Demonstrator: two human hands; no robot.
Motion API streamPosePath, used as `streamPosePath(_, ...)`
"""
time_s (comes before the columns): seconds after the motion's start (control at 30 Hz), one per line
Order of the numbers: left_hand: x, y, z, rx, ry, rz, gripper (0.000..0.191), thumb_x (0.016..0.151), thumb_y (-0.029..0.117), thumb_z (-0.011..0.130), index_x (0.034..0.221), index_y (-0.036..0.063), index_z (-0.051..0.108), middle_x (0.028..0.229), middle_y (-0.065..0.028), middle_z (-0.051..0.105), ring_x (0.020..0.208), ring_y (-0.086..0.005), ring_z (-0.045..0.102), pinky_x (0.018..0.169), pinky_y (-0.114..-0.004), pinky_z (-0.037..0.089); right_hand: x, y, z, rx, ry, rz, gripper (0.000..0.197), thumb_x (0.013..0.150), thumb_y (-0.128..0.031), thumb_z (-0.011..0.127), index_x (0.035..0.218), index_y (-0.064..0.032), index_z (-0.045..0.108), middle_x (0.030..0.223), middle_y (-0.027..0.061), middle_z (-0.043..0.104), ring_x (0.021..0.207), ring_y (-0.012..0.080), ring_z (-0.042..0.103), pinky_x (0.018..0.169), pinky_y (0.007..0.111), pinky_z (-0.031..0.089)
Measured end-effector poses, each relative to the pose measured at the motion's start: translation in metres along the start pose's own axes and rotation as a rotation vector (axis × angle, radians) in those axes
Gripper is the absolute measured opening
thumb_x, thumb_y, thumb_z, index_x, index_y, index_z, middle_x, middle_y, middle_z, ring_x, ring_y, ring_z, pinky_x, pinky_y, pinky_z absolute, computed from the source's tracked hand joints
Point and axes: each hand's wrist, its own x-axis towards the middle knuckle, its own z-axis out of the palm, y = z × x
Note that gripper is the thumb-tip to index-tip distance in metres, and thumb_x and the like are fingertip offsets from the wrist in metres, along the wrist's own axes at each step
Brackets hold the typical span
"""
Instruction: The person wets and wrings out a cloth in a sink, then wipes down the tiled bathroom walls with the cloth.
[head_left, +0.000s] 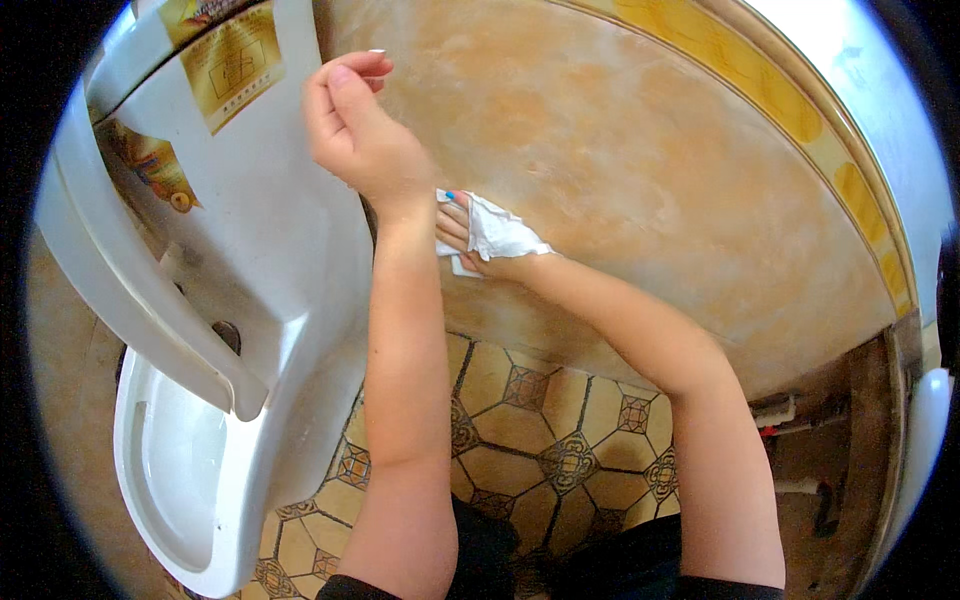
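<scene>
My left hand (365, 135) is raised beside the white ceramic toilet body (255, 187), its fingers loosely curled and nothing visible in them. Lower and to the right, my right hand (454, 229) holds a crumpled white cloth or tissue (501, 229). The cloth wraps partly over the hand and lies against the marbled tan wall (600, 165); one blue fingernail shows at its edge. My left forearm passes in front of the gap between toilet and wall.
A curved white toilet seat (142, 292) stands raised over the bowl rim (236, 510) at left. Gold stickers (232, 67) with print are on the toilet. Patterned floor tiles (517, 427) lie below. A yellow border (750, 82) edges the wall; a dark recess (810, 457) holds items at right.
</scene>
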Motion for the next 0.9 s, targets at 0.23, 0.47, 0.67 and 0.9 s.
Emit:
streamPosePath(0.23, -0.015, 0.005, 0.006, 0.068, -0.008, 0.063, 0.022, 0.086, 0.013, 0.038, 0.074, 0.0, 0.052, 0.074, -0.0059, 0.054, 0.07, -0.0139, 0.049, 0.067, -0.026, 0.039, -0.033, 0.083, -0.04, 0.401, 0.168, 0.441, 0.067, 0.07, -0.036, 0.055, 0.131, -0.0195, 0.032, 0.136, 0.0041, 0.027, 0.12, 0.0239, 0.033, 0.087, 0.048, 0.032)
streamPosePath(0.47, -0.054, -0.002, 0.025, 0.156, -0.221, 0.198, 0.019, 0.082, 0.011, 0.042, 0.07, 0.0015, 0.054, 0.073, -0.0088, 0.053, 0.073, -0.0193, 0.049, 0.069, -0.029, 0.039, -0.16, 0.151, -0.063, 0.069, 0.327, 1.081, 0.069, 0.064, -0.031, 0.051, 0.13, -0.0176, 0.035, 0.137, 0.0125, 0.024, 0.129, 0.0332, 0.016, 0.098, 0.059, -0.002)
streamPosePath(0.67, -0.083, -0.006, 0.042, 0.361, -0.353, 0.403, 0.015, 0.078, 0.013, 0.047, 0.072, 0.0048, 0.058, 0.084, -0.0099, 0.054, 0.081, -0.0231, 0.047, 0.072, -0.034, 0.037, -0.272, 0.115, -0.046, 0.016, 0.343, 1.37, 0.073, 0.065, -0.026, 0.043, 0.133, -0.0054, 0.025, 0.138, 0.0222, 0.014, 0.128, 0.0398, 0.007, 0.1, 0.054, 0.001)
streamPosePath(0.9, -0.078, -0.013, 0.037, 0.305, -0.407, 0.375, 0.015, 0.079, 0.009, 0.045, 0.073, 0.0036, 0.058, 0.088, -0.0115, 0.053, 0.084, -0.0233, 0.048, 0.074, -0.034, 0.038, -0.208, 0.12, -0.043, 0.033, 0.507, 1.546, 0.073, 0.072, -0.051, 0.041, 0.134, -0.0156, 0.025, 0.137, 0.0263, 0.007, 0.124, 0.0499, 0.004, 0.096, 0.061, 0.004)
